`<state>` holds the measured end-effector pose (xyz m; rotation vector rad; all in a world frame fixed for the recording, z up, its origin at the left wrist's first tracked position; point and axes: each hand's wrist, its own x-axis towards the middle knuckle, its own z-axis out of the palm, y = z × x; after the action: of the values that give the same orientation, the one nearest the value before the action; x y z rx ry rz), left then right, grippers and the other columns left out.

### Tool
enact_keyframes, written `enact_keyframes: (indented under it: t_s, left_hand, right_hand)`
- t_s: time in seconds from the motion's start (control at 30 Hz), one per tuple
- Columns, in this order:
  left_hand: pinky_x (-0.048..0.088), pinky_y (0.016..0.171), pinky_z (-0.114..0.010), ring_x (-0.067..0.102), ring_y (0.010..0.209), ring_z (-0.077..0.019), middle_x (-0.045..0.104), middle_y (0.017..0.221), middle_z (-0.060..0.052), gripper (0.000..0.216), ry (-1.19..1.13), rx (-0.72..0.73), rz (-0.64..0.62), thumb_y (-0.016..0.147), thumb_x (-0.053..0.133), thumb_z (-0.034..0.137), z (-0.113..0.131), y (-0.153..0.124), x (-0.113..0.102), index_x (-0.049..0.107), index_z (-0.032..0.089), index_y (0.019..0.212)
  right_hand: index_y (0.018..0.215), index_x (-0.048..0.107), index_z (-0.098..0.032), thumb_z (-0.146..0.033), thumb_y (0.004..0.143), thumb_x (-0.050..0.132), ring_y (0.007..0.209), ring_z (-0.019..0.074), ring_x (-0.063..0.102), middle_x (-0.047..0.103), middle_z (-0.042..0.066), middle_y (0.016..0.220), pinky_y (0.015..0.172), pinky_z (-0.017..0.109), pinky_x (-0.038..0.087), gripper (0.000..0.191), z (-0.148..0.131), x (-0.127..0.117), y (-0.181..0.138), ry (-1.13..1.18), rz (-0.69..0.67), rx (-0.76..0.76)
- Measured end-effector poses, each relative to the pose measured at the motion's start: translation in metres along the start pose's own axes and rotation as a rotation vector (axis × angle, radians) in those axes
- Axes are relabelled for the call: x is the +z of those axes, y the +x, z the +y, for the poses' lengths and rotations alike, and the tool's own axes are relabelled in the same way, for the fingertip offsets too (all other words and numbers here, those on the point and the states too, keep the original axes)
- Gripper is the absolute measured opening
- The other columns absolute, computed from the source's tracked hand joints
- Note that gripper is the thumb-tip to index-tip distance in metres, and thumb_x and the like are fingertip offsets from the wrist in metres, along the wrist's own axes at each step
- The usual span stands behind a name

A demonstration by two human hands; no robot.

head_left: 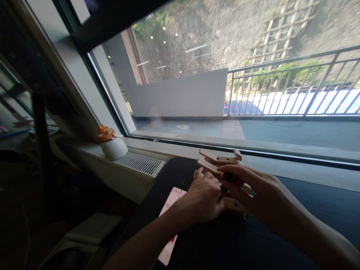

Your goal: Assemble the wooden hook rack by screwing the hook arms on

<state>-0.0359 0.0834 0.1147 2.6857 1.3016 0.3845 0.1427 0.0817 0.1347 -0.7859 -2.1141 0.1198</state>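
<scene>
- Window (253,75): big glass pane in a dark frame. Outside are a grey terrace, a metal railing (295,90) and a rough rocky slope.
- Desk (323,210): dark, matte, with a faint grain. It butts up to the pale window sill (281,161).
- Radiator grille (139,163): white slatted strip set in the sill, left of the desk.
- Right hand (261,195): comes in from the right with its grip clamped on the wooden assembly, index finger across the top and other fingers spread down the side.
- Left hand (204,198): grip closed, knuckles up, pressed against the lower left of the wood. What is inside it is hidden. A small dark bit shows between the two hands, too unclear to name.
- Wooden assembly (218,159): light, unfinished flat slats with rounded ends, stacked at angles. It sits at the far middle of the desk between both hands, near the sill.
- Progress, judged: several slats already sit together as one unit. No loose slats are in view. How much is left cannot be told.
- Phone (172,198): flat on the desk, partly under the left forearm, with a pale pink screen and some digits.
- White pot (114,148): round, glossy, on the sill at left.
- Orange figure (105,133): small, on top of the pot.
</scene>
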Motion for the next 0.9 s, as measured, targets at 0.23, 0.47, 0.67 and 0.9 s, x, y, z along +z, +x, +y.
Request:
enact_keyframes:
  t_s: [0.23, 0.47, 0.67, 0.9]
  left_hand:
    - [0.024, 0.119, -0.062, 0.057, 0.12, -0.0281, 0.066, 0.121, -0.01, 0.029, -0.044, 0.008, 0.025, 0.087, 0.059, 0.022, -0.003, -0.002, 0.002, 0.067, 0.021, 0.115]
    - [0.028, 0.117, -0.061, 0.055, 0.123, -0.0297, 0.065, 0.124, -0.012, 0.019, -0.042, 0.01, 0.009, 0.088, 0.058, 0.023, -0.001, 0.0, -0.001, 0.068, 0.017, 0.103]
    - [0.031, 0.116, -0.058, 0.055, 0.123, -0.03, 0.066, 0.124, -0.009, 0.017, -0.056, 0.074, -0.086, 0.084, 0.064, 0.021, -0.006, -0.002, -0.014, 0.069, 0.02, 0.1]
    - [0.02, 0.118, -0.068, 0.054, 0.124, -0.0311, 0.064, 0.119, -0.009, 0.028, 0.029, 0.049, -0.107, 0.08, 0.071, 0.026, -0.012, -0.011, -0.021, 0.068, 0.021, 0.107]
  right_hand:
    - [0.107, 0.068, -0.023, -0.021, 0.089, 0.061, 0.06, 0.0168, 0.07, 0.077, 0.004, 0.084, 0.055, 0.026, 0.055, 0.02, -0.002, -0.001, 0.004, -0.052, 0.024, 0.055]
    - [0.121, 0.068, -0.024, -0.019, 0.094, 0.056, 0.097, 0.0232, 0.075, 0.076, 0.01, 0.118, 0.079, 0.031, 0.06, 0.029, 0.005, -0.002, 0.001, -0.013, -0.005, -0.017]
    - [0.113, 0.069, -0.024, -0.021, 0.093, 0.057, 0.086, 0.0225, 0.076, 0.078, 0.009, 0.107, 0.076, 0.033, 0.061, 0.023, 0.004, 0.001, 0.002, -0.044, 0.032, 0.031]
    - [0.126, 0.063, -0.024, -0.016, 0.096, 0.05, 0.103, 0.0227, 0.074, 0.075, 0.01, 0.12, 0.08, 0.029, 0.059, 0.034, 0.001, -0.006, 0.004, -0.038, -0.037, -0.068]
